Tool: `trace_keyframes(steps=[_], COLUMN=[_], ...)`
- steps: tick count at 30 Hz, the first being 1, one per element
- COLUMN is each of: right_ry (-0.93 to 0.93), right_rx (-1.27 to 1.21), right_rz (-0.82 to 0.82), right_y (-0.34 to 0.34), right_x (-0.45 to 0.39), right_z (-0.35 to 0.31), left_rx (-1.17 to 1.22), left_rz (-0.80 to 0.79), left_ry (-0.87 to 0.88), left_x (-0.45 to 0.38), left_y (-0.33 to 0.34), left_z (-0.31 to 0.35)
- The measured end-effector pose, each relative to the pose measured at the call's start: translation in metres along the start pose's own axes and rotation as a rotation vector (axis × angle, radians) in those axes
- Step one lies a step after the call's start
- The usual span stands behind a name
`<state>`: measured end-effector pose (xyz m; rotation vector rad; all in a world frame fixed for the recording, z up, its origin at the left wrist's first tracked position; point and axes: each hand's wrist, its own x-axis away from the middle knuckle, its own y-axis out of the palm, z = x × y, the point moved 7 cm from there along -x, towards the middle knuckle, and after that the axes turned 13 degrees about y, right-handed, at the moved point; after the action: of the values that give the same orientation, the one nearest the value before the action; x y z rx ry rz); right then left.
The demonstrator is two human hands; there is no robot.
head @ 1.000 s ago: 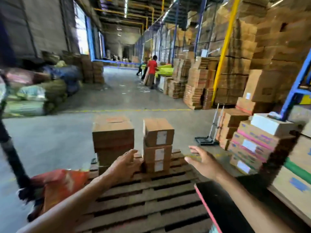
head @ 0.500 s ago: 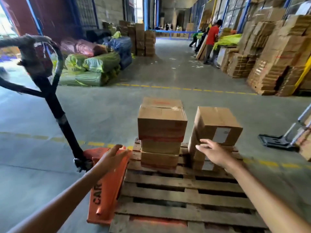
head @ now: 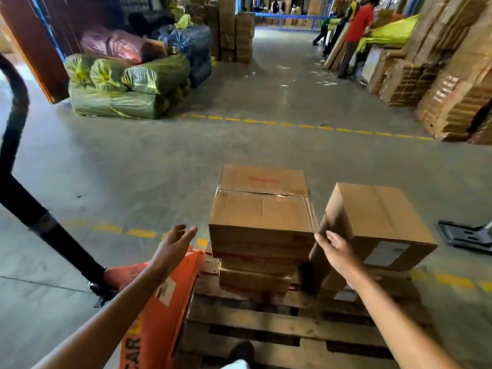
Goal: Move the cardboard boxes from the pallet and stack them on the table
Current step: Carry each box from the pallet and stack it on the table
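Reaching toward the top box (head: pixel 262 209) of the left stack, with the left hand (head: pixel 173 246) spreading flat-fingered just off its left face and the right hand (head: pixel 336 251) angling in at its right near corner, fingers straight; neither gripping anything, and whether the right fingertips are touching cardboard being too close to call. Flanking the carton this way probably because of its width, a squeeze from 2 sides looking like the surest lift. Sitting on the wooden pallet (head: pixel 279 334) at the far end, 2 stacks: the left one showing 3 cartons, the right stack (head: pixel 378 225) standing just beside it with a narrow gap between. Looking worn, the top box: brown corrugated, creased across the lid, clear tape along the seam, faint red lettering on the far flap, a red band low on the near face. Carrying a white label on its near face, the right stack's upper carton. Lying along the pallet's left edge, an orange pallet jack (head: pixel 159 310), its black handle rising to the far left. Showing no table anywhere. Judging the step as the approach before the lift.
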<state>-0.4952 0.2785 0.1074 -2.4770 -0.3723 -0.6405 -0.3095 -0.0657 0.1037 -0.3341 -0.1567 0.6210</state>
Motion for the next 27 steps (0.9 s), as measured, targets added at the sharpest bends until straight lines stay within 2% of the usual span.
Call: trace_keyframes(steps=[5, 8, 12, 14, 20, 24, 27], right_ry=[0.109, 0.237, 0.35, 0.338, 0.202, 0.117, -0.024], right_rx=[-0.011, -0.042, -0.101, -0.151, -0.287, -0.363, -0.43], right_rz=[0.096, 0.114, 0.086, 0.083, 0.096, 0.227, 0.334], right_y=[0.01, 0.015, 0.03, 0.036, 0.01, -0.03, -0.061], right_x=[-0.091, -0.146, -0.185, -0.188, -0.14, -0.055, 0.027], right_z=[-0.019, -0.019, -0.008, -0.007, -0.037, -0.032, -0.018], left_rx=[0.003, 0.038, 0.189, 0.263, 0.333, 0.395, 0.451], left_rz=[-0.074, -0.122, -0.11, -0.121, -0.147, -0.216, -0.276], left_ry=[-0.046, -0.158, -0.24, -0.263, -0.183, -0.047, 0.121], left_x=[-0.108, -0.168, -0.179, -0.179, -0.188, -0.15, -0.094], left_y=[0.037, 0.073, 0.103, 0.108, 0.088, 0.085, 0.078], left_z=[-0.032, -0.085, -0.067, -0.071, -0.029, 0.031, 0.084])
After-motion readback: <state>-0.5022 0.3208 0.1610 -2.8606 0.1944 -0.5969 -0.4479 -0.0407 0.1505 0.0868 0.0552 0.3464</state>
